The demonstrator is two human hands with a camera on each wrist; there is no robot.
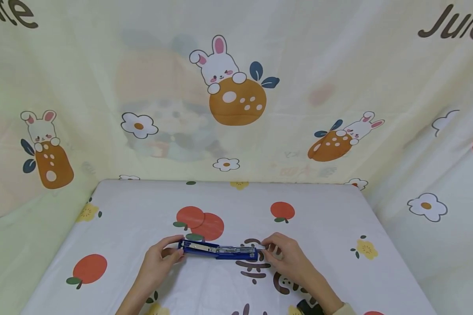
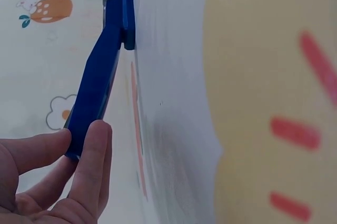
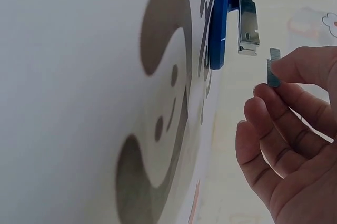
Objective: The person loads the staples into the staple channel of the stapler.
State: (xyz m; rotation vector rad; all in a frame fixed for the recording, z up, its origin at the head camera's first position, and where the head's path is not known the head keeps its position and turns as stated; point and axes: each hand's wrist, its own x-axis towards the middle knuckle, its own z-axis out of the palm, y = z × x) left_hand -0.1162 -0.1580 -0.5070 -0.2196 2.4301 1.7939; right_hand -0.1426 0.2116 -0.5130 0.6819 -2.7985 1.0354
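Observation:
A blue stapler (image 1: 199, 248) lies opened out above the table in the head view, its cover swung back to the left and its metal magazine (image 3: 247, 26) exposed on the right. My left hand (image 1: 159, 259) pinches the far end of the cover between thumb and fingers, as the left wrist view also shows on the blue cover (image 2: 95, 84). Between thumb and forefinger, my right hand (image 1: 289, 258) holds a short strip of staples (image 3: 272, 71). In the right wrist view the strip is just off the magazine's end, with a small gap between them. The other right fingers are loosely bent.
A white table cover (image 1: 319, 227) printed with fruit and flowers lies under the hands. Behind it hangs a pale curtain (image 1: 284, 144) with rabbit prints. Near my right forearm, a black object (image 1: 310, 307) shows at the bottom edge of the head view.

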